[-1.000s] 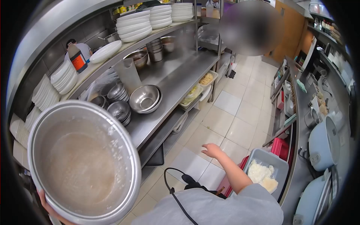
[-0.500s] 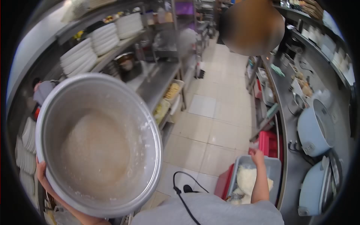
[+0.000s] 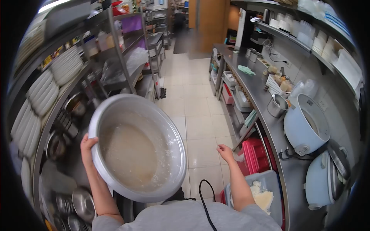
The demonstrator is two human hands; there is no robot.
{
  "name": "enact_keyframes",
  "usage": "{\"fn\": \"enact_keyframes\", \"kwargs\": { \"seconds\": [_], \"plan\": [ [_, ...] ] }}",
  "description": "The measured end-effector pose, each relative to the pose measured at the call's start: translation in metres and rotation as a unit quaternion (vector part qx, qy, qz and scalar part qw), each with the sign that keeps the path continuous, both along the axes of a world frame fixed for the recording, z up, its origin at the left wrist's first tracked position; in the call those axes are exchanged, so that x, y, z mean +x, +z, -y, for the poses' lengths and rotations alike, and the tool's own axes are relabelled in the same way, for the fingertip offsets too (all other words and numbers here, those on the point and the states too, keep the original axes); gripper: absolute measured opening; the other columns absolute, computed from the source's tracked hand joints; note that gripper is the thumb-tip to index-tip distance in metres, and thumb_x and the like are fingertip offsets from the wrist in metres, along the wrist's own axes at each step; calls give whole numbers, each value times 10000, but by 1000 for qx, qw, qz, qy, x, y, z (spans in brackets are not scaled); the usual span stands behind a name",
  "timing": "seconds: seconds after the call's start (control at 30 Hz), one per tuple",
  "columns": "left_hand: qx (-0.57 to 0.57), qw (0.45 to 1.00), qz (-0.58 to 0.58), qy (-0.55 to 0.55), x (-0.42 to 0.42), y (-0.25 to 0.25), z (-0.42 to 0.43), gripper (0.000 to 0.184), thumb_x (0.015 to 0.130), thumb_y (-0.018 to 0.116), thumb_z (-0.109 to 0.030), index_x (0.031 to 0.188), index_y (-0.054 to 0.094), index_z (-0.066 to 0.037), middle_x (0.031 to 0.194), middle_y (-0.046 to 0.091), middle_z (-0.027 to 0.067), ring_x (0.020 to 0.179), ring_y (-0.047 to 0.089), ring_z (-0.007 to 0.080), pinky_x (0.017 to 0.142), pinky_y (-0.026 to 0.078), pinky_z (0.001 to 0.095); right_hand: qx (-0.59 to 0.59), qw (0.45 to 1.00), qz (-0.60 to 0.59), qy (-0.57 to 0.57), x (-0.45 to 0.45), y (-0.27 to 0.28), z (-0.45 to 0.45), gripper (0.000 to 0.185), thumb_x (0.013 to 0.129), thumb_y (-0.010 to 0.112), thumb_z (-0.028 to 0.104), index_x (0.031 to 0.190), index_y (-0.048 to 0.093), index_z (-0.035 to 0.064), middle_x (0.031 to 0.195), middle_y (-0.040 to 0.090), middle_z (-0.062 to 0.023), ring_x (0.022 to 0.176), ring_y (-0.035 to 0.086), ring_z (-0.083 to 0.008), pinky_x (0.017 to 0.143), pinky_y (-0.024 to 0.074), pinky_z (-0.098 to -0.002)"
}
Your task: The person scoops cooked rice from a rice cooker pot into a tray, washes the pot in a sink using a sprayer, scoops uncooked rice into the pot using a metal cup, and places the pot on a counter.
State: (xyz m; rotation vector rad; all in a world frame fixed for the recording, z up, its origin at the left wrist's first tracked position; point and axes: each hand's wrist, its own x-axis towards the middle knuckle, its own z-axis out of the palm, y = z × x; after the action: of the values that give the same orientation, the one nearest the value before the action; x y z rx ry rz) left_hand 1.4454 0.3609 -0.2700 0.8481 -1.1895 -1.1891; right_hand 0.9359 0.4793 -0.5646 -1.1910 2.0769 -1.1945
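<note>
A large grey metal pot point(image 3: 131, 154), tilted so its inside shows, has bits of rice and a whitish film on its wall and bottom. My left hand point(image 3: 88, 146) grips its left rim, thumb over the edge. Nearer the centre, my right hand point(image 3: 224, 152) hangs in the air over the floor with its fingers curled, touching nothing that I can see; whether it holds something small is unclear. Below my right forearm sits a grey bin point(image 3: 275, 188) with clumps of white rice point(image 3: 264, 198) in it.
Red bins point(image 3: 256, 154) stand under the right counter point(image 3: 266, 111). On that counter are two light blue cookers point(image 3: 306, 131), a metal pot point(image 3: 276, 106) and a white basket point(image 3: 274, 85). Stacked plates point(image 3: 42, 92) and metal bowls point(image 3: 83, 204) line the left shelves. A tiled aisle point(image 3: 198, 127) runs ahead.
The view has turned right, up the aisle. The pot has moved toward the centre with my left hand on its rim. My right hand passed over the grey bin and is now left of it.
</note>
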Motion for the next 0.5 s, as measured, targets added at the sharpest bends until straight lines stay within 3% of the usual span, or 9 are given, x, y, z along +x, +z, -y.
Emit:
{"fn": "enact_keyframes", "kwargs": {
  "seconds": [0.07, 0.13, 0.2, 0.23, 0.3, 0.33, 0.37, 0.43, 0.5],
  "plan": [
    [31, 999, -22, 10, -43, -6, 60, 187, 660, 563, -46, 843, 556, -6, 720, 592, 62, 567, 542, 117, 547, 440, 226, 95, 985, -128, -67, -53, -45, 3, 365, 744, 596, 307, 1014, 617, 64, 933, 624, -168, 884, 595, -301, 790, 459, -375],
    [62, 998, 0, -33, -89, 5, 100, 152, 659, 566, -39, 809, 557, -17, 679, 570, 39, 539, 522, 103, 518, 427, 221, 222, 957, -144, -122, -107, -106, -34, 373, 729, 617, 349, 988, 632, 81, 892, 637, -155, 858, 612, -289, 782, 470, -369],
    [77, 995, 16, -56, -124, -5, 150, 106, 664, 568, -37, 768, 547, -29, 643, 547, 16, 513, 499, 87, 498, 409, 209, 276, 939, -145, -147, -116, -101, -78, 331, 757, 603, 342, 924, 642, 59, 817, 644, -150, 780, 625, -284, 701, 484, -385],
    [81, 994, 16, -66, -144, -8, 170, 74, 671, 567, -30, 737, 536, -38, 633, 544, 9, 500, 488, 79, 484, 393, 203, 335, 917, -12, -217, -154, -188, -110, 429, 763, 518, 431, 911, 646, 50, 960, 611, -185, 941, 567, -336, 820, 433, -428],
    [86, 993, 17, -86, -182, -13, 210, 63, 672, 565, -22, 716, 525, -44, 623, 542, 11, 488, 479, 77, 479, 385, 206, 377, 898, 44, -223, -154, -227, -162, 425, 778, 532, 425, 885, 646, 30, 957, 612, -182, 867, 593, -320, 778, 452, -418],
    [86, 991, 14, -98, -201, -15, 231, 62, 671, 565, -23, 705, 519, -48, 620, 541, 12, 488, 477, 77, 477, 381, 207, 309, 889, 148, -304, -132, -230, -181, 384, 802, 534, 383, 960, 618, 43, 870, 624, -179, 780, 617, -298, 648, 494, -415],
    [86, 991, 17, -102, -219, -20, 256, 68, 668, 564, -26, 683, 504, -57, 604, 523, 5, 478, 460, 74, 469, 366, 207, 249, 816, 342, -394, -105, -192, -182, 321, 833, 527, 301, 1036, 552, 53, 748, 603, -139, 647, 618, -269, 499, 499, -372],
    [82, 991, 32, -100, -254, -26, 303, 71, 666, 560, -27, 675, 498, -60, 595, 509, 0, 475, 451, 74, 463, 358, 210, 76, 762, 422, -486, -84, -185, -189, 278, 841, 533, 226, 1064, 493, 65, 695, 567, -106, 560, 603, -244, 408, 480, -327],
    [90, 990, 53, -92, -290, -29, 345, 78, 665, 546, -25, 658, 482, -69, 582, 478, -12, 478, 432, 74, 461, 343, 216, 116, 729, 400, -542, -80, -164, -172, 196, 812, 562, 162, 964, 567, 36, 668, 583, -82, 543, 599, -236, 395, 477, -291]
  ]
}}
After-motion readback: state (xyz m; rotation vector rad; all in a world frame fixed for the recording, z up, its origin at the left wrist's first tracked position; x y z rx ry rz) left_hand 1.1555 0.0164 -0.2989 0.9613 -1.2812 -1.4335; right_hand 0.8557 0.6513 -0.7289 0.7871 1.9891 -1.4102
